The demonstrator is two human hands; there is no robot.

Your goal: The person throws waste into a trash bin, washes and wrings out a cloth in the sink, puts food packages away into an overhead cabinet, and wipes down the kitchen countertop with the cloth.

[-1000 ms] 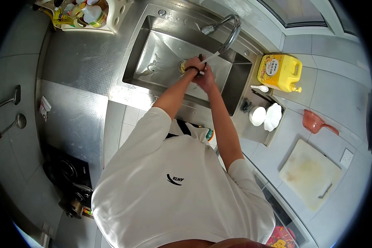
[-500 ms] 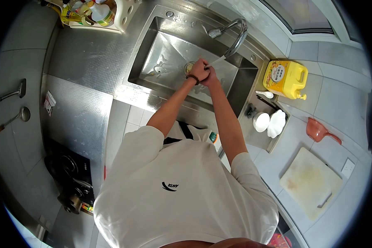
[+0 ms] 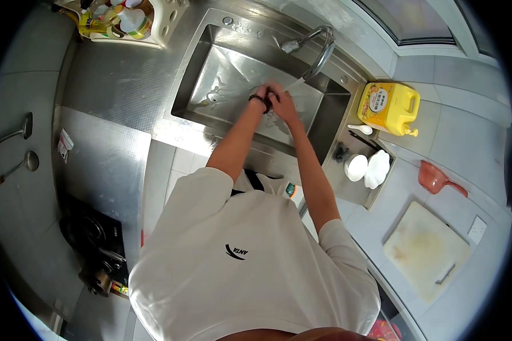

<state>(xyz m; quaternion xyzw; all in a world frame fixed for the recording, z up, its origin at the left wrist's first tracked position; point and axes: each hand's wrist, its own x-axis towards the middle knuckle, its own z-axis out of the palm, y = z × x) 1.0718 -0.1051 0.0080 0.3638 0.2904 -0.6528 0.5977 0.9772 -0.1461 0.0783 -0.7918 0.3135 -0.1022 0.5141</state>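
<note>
Both of my hands are close together over the stainless steel sink (image 3: 224, 68), beside the stream from the curved faucet (image 3: 327, 48). My left hand (image 3: 270, 90) has a dark beaded bracelet (image 3: 258, 101) at its wrist, and its fingers are bent. Touching it, my right hand (image 3: 283, 104) has its fingers curled in towards the left palm. A small dark patch shows between the two hands; what it is, I cannot make out. Water runs down just right of the fingers, and wet marks lie on the sink floor.
Right of the sink stand a yellow jug (image 3: 387, 108), a white spoon (image 3: 360, 129), a white bowl (image 3: 355, 167) and a scalloped white dish (image 3: 376, 169). Farther right are a pink dipper (image 3: 438, 179) and a cutting board (image 3: 426, 250). A bottle rack (image 3: 160, 25) is upper left, a stove (image 3: 94, 230) lower left.
My hands have shifted from clasped to a looser hold, the right hand moving down and slightly left against the left. The pale bits at the drain are now covered by my hands.
</note>
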